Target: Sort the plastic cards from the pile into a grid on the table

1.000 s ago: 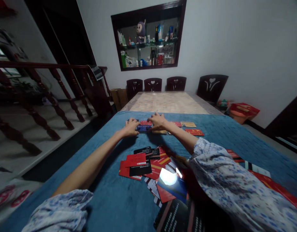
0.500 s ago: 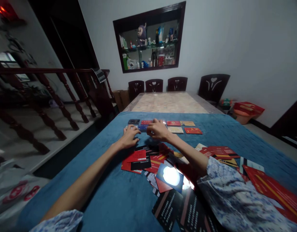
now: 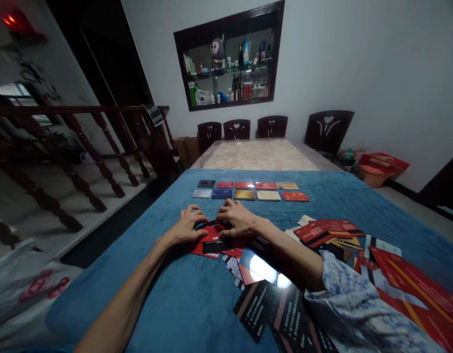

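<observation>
My left hand [image 3: 189,226] is at the left end of a loose pile of cards, fingers curled and thumb on a red card [image 3: 213,232]. Opposite it, my right hand [image 3: 238,218] bends its fingers over the same cards, gripping their right end. A black card [image 3: 213,246] with small print lies just below the hands. Beyond them, small stacks of cards stand in two rows, among them a silver stack [image 3: 201,194], a blue stack [image 3: 222,193], a gold stack [image 3: 244,195] and a red stack [image 3: 295,196]. My fingertips are partly hidden among the cards.
Large black cards [image 3: 255,309] and a shiny card [image 3: 261,267] spread toward me under my right arm. More loose red cards [image 3: 329,230] lie to the right on the blue cloth [image 3: 156,289]. Chairs [image 3: 327,130] stand around the far table end; a railing [image 3: 101,110] runs left.
Both hands have drawn back from the rows of stacks to the near pile and taken hold of cards there. The silver and gold stacks now show uncovered.
</observation>
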{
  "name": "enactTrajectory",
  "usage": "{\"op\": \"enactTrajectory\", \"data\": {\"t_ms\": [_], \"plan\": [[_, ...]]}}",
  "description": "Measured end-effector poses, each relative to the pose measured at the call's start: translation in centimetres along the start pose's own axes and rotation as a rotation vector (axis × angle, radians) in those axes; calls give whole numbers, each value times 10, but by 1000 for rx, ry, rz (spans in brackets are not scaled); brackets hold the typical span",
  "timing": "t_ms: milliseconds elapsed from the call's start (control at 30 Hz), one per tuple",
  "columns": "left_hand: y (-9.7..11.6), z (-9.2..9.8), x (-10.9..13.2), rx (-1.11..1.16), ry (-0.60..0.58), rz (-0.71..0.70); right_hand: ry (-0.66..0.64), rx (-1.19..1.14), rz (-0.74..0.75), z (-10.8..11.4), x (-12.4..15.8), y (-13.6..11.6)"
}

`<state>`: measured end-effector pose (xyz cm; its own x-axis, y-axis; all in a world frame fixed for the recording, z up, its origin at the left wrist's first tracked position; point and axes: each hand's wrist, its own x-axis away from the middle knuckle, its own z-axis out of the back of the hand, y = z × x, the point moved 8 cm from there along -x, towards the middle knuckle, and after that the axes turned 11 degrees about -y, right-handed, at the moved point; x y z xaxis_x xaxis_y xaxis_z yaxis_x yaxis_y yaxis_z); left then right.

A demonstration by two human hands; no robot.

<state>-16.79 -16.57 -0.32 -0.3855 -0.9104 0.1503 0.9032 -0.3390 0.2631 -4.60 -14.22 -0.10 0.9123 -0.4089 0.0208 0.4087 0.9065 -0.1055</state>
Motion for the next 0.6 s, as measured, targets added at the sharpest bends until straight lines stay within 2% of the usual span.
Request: {"op": "enactTrajectory", "data": {"t_ms": [167,333,600], "plan": [[4,3,10,-24,-28,-24,-18,-43,54,-5,1,-5],[6,-3,12,-60,-117,-49,-9,-43,64,-5,3,-8],[7,-1,11,-30,-92,-96,17,-71,77,0,4,-10]]}}
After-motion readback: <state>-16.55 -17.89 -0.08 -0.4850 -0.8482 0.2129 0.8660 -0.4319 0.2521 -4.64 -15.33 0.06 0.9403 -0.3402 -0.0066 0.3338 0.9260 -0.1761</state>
